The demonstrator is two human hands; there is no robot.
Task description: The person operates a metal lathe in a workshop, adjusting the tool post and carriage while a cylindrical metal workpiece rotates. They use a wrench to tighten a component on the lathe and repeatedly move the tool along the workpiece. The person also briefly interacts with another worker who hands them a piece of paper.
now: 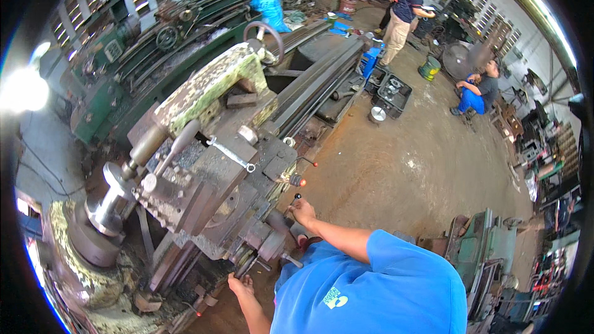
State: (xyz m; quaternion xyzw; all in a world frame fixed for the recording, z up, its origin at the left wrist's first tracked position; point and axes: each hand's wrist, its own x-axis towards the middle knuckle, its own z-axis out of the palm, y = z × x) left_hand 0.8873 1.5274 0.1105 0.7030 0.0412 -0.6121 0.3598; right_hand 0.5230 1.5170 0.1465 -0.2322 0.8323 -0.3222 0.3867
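I stand at a large metal lathe with worn, flaking paint. My right hand (pixel 303 211) is closed around a lever whose black knob (pixel 297 196) shows above the fingers. Lower down, my left hand (pixel 241 284) has its fingers curled at the lower rim of the carriage handwheel (pixel 246 261); the grip is partly hidden. A shiny round metal workpiece (pixel 112 204) sits in the chuck (pixel 93 238), with the tailstock (pixel 213 80) lined up against it. Beside the workpiece is the tool post (pixel 166 180) with its thick handle (pixel 180 139). A combination wrench (pixel 231 153) lies on the carriage.
Red-knobbed levers (pixel 299 181) stick out near my right hand. A second green lathe (pixel 167 37) stands behind. Across the brown floor (pixel 396 167) are an open black tool case (pixel 391 91), a standing person (pixel 399 21) and a crouching person (pixel 479 89). Green machinery (pixel 479 247) stands at right.
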